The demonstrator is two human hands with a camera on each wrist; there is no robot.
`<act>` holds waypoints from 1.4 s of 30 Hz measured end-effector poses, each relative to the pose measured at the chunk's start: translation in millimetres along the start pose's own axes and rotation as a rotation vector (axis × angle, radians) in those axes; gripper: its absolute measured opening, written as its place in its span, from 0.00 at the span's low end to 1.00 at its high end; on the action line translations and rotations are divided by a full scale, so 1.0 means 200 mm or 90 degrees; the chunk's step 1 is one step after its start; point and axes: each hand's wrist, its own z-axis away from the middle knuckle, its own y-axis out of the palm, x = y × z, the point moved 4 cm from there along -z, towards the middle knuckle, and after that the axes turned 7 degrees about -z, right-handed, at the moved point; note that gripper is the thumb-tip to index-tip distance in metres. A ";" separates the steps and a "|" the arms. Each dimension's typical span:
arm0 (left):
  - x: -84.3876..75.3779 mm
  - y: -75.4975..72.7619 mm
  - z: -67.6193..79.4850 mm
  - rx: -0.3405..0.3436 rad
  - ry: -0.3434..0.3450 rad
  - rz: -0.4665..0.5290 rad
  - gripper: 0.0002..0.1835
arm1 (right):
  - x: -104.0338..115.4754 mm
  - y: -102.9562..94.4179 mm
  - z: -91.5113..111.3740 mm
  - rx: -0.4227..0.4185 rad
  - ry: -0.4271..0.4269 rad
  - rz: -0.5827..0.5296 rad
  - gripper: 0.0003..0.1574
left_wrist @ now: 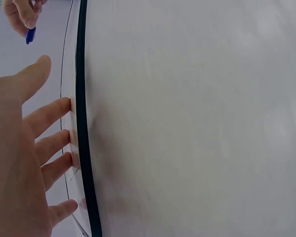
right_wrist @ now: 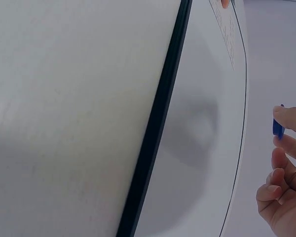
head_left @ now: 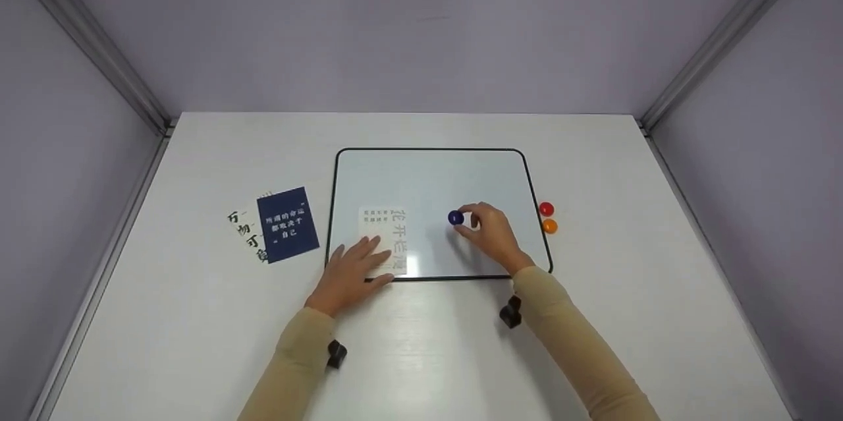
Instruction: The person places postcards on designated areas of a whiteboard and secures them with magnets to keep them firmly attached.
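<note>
A black-edged whiteboard (head_left: 435, 174) lies flat on the table. On its left part is a white card (head_left: 399, 226) with printed characters, and my left hand (head_left: 349, 276) rests over the card's lower edge with fingers spread. My right hand (head_left: 492, 233) pinches a round blue magnet (head_left: 456, 217) between thumb and index finger. In the right wrist view the magnet (right_wrist: 278, 122) is seen edge-on, held above the board, whose shadowed surface (right_wrist: 192, 128) lies below. The left wrist view shows the left fingertips (left_wrist: 66, 136) touching down beyond the board's black rim (left_wrist: 82, 98).
Red (head_left: 546, 209) and orange (head_left: 549, 226) round magnets sit at the board's right edge. Left of the board, a navy card (head_left: 288, 224) with white characters overlaps a white card (head_left: 245, 230) with black characters. Partitions enclose the white table (head_left: 612, 210).
</note>
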 end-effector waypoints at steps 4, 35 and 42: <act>0.00 0.00 -0.01 0.000 0.002 0.000 0.30 | 0.03 0.01 -0.01 -0.008 -0.021 -0.001 0.20; -0.01 0.01 0.01 0.000 -0.003 -0.006 0.31 | 0.18 0.12 -0.15 0.017 -0.027 0.015 0.20; -0.01 0.00 0.01 -0.009 0.003 -0.001 0.32 | 0.20 0.16 -0.17 0.028 -0.022 0.019 0.21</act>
